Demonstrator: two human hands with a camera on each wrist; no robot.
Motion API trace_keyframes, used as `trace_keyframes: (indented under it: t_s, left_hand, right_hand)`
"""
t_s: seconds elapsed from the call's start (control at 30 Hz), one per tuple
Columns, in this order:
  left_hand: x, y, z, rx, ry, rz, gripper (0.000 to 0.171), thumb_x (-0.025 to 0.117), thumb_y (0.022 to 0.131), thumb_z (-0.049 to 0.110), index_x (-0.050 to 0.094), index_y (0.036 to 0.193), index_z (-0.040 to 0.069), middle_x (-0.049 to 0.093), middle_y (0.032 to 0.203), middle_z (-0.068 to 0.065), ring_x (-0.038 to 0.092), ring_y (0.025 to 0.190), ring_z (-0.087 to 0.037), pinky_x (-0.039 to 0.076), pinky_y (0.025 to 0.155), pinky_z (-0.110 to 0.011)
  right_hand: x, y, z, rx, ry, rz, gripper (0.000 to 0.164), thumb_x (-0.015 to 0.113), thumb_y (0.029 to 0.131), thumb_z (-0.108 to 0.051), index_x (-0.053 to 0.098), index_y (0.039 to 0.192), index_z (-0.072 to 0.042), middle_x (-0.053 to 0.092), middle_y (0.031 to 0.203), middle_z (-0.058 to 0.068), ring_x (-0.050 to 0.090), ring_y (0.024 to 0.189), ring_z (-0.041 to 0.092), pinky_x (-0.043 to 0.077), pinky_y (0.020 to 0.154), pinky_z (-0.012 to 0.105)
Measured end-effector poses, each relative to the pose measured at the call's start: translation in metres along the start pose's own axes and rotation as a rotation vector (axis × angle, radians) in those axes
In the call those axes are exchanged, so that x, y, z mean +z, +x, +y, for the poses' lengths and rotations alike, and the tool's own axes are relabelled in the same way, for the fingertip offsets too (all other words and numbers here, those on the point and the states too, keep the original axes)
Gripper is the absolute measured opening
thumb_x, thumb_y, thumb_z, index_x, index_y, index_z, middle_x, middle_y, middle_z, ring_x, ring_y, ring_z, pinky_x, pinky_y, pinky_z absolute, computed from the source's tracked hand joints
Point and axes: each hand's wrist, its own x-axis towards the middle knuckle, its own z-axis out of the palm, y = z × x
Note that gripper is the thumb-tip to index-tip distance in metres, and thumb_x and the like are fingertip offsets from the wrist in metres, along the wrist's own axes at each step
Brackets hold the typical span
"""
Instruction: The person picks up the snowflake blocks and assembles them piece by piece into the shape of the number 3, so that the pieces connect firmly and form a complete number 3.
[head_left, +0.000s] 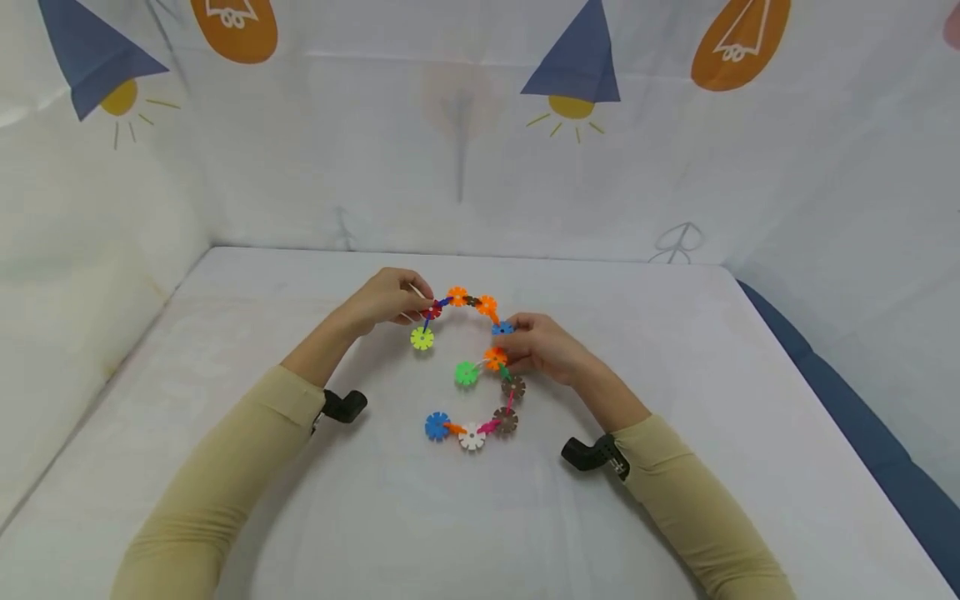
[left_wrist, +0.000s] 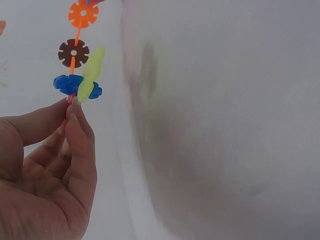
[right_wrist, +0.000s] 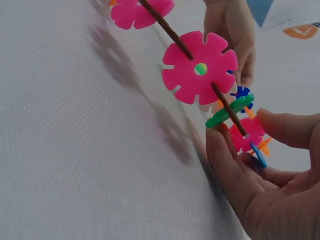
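A chain of slotted plastic snowflake discs, linked edge to edge, curves like a figure 3 in the head view. Its upper end has a yellow-green disc (head_left: 422, 338); its lower end has a blue disc (head_left: 437, 426) beside a white disc (head_left: 472, 437). My left hand (head_left: 386, 298) pinches a red disc (left_wrist: 68, 107) between thumb and fingertips, just below a blue disc (left_wrist: 67, 84) in the left wrist view. My right hand (head_left: 551, 346) grips the chain's middle, around a blue disc (head_left: 502, 330) and an orange disc (head_left: 495, 358). A pink disc (right_wrist: 200, 68) stands out large in the right wrist view.
A white-covered table (head_left: 360, 517) lies beneath the chain. Pale cloth walls (head_left: 390, 158) with printed lamps and bulbs enclose it. Black wrist devices, one at the left sleeve (head_left: 345, 406) and one at the right sleeve (head_left: 588, 454), jut inward. Dark blue material (head_left: 832, 383) shows past the right edge.
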Motion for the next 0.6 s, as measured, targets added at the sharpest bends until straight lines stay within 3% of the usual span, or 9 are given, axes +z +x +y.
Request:
trace_keyframes:
  t_s: [0.23, 0.4, 0.6]
  left_hand:
    - [0.002, 0.015, -0.004, -0.014, 0.012, 0.002, 0.023, 0.065, 0.096, 0.022, 0.064, 0.112, 0.005, 0.068, 0.105, -0.012, 0.066, 0.089, -0.024, 0.058, 0.084, -0.037]
    - [0.009, 0.018, -0.007, -0.045, 0.01, -0.025, 0.025, 0.064, 0.096, 0.021, 0.064, 0.116, 0.006, 0.066, 0.109, -0.011, 0.065, 0.087, -0.021, 0.058, 0.078, -0.031]
    - [0.013, 0.017, -0.009, -0.063, 0.034, -0.065, 0.031, 0.064, 0.095, 0.022, 0.062, 0.123, 0.008, 0.065, 0.115, -0.012, 0.064, 0.093, -0.021, 0.055, 0.08, -0.03]
  right_hand:
    - [0.003, 0.0, 0.0, 0.017, 0.021, 0.085, 0.031, 0.066, 0.092, -0.009, 0.042, 0.112, -0.003, 0.065, 0.087, 0.005, 0.064, 0.068, 0.016, 0.06, 0.066, 0.029]
    - [0.004, -0.003, 0.002, 0.026, 0.005, 0.143, 0.036, 0.065, 0.094, -0.01, 0.039, 0.117, -0.002, 0.063, 0.089, 0.006, 0.064, 0.069, 0.017, 0.06, 0.066, 0.028]
    - [0.004, -0.006, 0.003, -0.003, -0.121, 0.192, 0.043, 0.067, 0.094, -0.017, 0.039, 0.123, 0.0, 0.063, 0.097, 0.01, 0.064, 0.07, 0.016, 0.06, 0.066, 0.028]
